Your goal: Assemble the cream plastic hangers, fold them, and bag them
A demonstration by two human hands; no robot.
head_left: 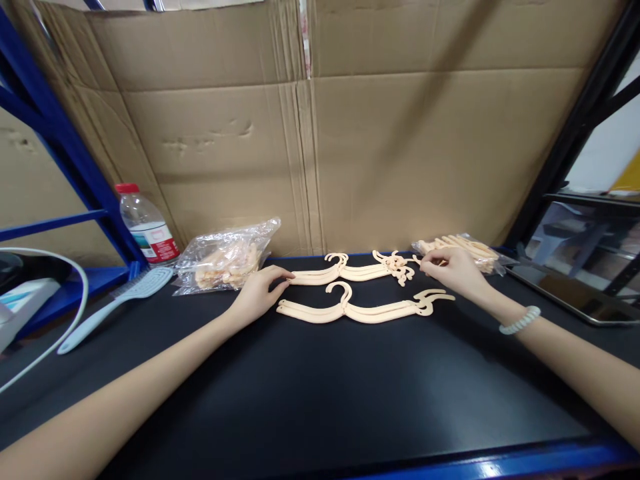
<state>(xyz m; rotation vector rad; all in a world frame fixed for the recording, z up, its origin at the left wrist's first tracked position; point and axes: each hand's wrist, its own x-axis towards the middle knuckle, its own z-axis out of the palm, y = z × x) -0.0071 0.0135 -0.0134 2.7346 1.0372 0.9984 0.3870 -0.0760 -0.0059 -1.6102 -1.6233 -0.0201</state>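
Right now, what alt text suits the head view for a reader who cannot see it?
The left hand touches one end of the far row of pale hangers on a black table; the right hand is near the other end. A second row lies nearer, with plastic bags, bottle and hairbrush around.

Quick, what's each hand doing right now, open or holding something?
Left hand: partly open, fingertips at the rear hangers' left end; grip unclear.
Right hand: fingers curled in, near the small hooks; cannot tell whether it holds one.
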